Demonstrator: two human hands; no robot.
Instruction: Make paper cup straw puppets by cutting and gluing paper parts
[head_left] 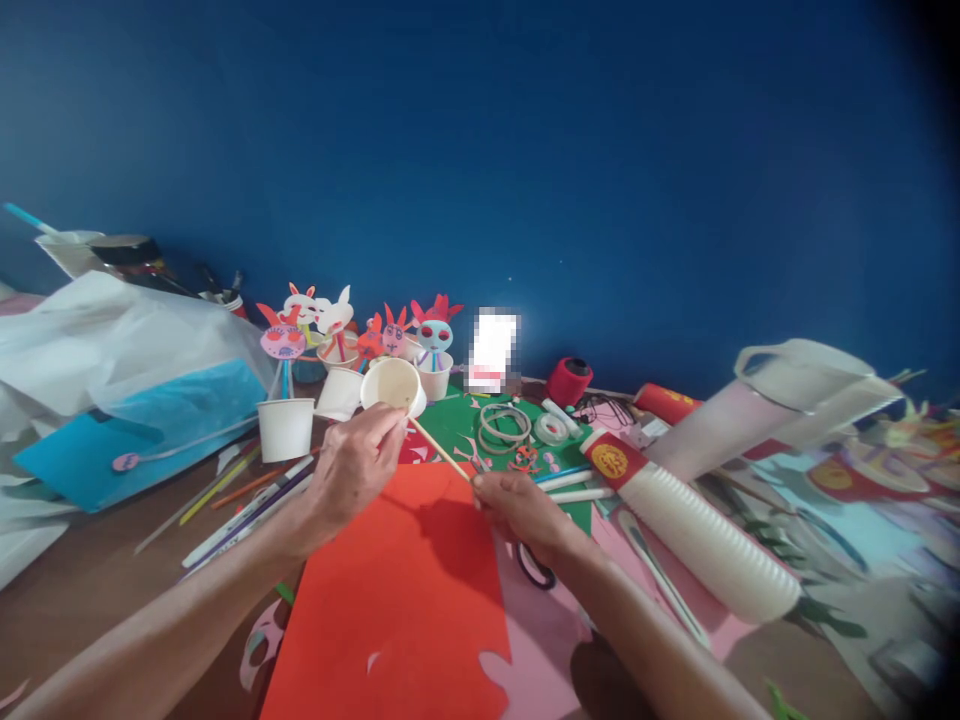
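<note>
A thin pale yellow stick (pixel 441 448) slants between my two hands above a red-orange paper sheet (pixel 397 590). My left hand (pixel 360 455) pinches its upper left end, just in front of a tilted white paper cup (pixel 391 386). At the stick's lower right end, my right hand (pixel 517 508) has its fingers closed on it, with a scissors blade (pixel 480 465) showing beside them. Dark scissor handles (pixel 534 568) show under the right hand. Whether that hand also holds the scissors cannot be made out.
Cups with paper animal faces (pixel 283 340) stand at the back. A stack of paper cups (pixel 697 530) and a pitcher (pixel 735 415) lie right. Tape rolls (pixel 551 429) are on green paper. Pens (pixel 247 515) and a blue sheet (pixel 165 430) lie left.
</note>
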